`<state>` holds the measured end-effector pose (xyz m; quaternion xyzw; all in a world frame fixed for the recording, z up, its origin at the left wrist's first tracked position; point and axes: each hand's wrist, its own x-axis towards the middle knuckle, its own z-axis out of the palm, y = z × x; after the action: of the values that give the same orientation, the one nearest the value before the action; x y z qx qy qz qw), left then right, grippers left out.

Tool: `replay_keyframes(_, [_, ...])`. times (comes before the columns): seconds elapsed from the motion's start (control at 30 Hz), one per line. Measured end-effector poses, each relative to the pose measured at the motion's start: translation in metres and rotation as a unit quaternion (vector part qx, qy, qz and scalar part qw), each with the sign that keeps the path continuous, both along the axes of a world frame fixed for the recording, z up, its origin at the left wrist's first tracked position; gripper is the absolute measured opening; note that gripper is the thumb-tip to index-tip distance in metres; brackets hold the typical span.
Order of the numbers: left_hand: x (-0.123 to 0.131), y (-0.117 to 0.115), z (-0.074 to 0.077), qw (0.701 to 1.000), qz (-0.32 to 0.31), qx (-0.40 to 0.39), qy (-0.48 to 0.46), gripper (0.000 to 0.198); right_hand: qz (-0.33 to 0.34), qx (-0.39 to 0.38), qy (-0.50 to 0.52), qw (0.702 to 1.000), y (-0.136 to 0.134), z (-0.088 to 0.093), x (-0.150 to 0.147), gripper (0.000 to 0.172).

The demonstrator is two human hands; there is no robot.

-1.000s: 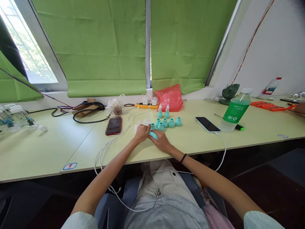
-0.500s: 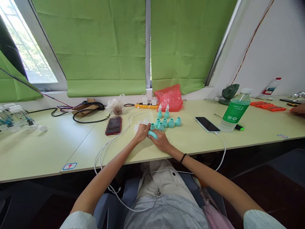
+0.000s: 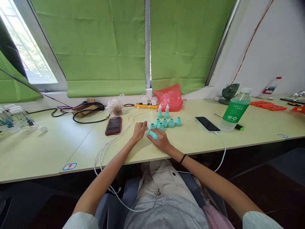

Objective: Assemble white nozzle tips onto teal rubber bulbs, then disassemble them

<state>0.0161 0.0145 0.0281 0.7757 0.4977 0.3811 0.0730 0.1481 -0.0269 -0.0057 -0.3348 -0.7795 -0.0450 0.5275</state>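
Observation:
My right hand is wrapped round a teal bulb, which lies tilted with its opening toward the left. Beside it, my left hand is closed at the small translucent pieces; what its fingertips pinch is too small to make out. Several open teal bulbs stand upright just beyond my hands. Behind them are two teal bulbs with white nozzles on top.
Left of my hands lie a dark red pixelated object and white cables. A phone and a green-labelled bottle stand to the right. A red bubble-wrap bag and an orange power strip are behind.
My left hand has moved left, away from the held bulb, toward the translucent pieces. The bulb in my right hand now shows its opening. The person's hand at the far right has left view.

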Motion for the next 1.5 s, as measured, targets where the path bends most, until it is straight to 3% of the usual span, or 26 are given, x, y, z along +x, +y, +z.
replay_keyframes(0.2, [0.002,0.002,-0.006,0.988,0.047,0.005,0.148,0.023,-0.017,-0.005,-0.015,1.0,-0.001,0.001,0.002,0.019])
replay_keyframes(0.43, [0.001,0.006,-0.017,0.964,0.064,0.004,0.257,0.023,-0.053,-0.019,-0.021,0.998,-0.002,0.004,0.006,0.019])
replay_keyframes(0.6, [0.002,0.006,-0.021,0.955,0.065,0.015,0.288,0.022,-0.069,0.005,-0.109,0.992,-0.008,0.005,0.022,0.023])
replay_keyframes(0.77, [0.003,0.004,-0.02,0.958,0.058,0.024,0.28,0.019,-0.101,0.003,-0.117,0.988,-0.007,0.003,0.061,0.024])
replay_keyframes(1.0, [0.005,-0.001,-0.012,0.974,0.036,0.063,0.215,0.023,-0.184,-0.045,0.001,0.982,0.017,-0.001,0.106,0.025])
replay_keyframes(1.17, [0.007,-0.006,-0.01,0.983,0.004,0.07,0.171,0.026,-0.222,-0.067,0.044,0.972,0.031,-0.01,0.116,0.028])
replay_keyframes(1.37, [0.009,-0.001,-0.015,0.991,-0.013,0.053,0.12,0.045,-0.237,-0.081,0.069,0.966,0.039,-0.016,0.122,0.031])
replay_keyframes(1.5, [0.008,0.004,-0.017,0.994,-0.024,0.036,0.098,0.038,-0.221,-0.09,0.073,0.968,0.04,-0.016,0.123,0.029])
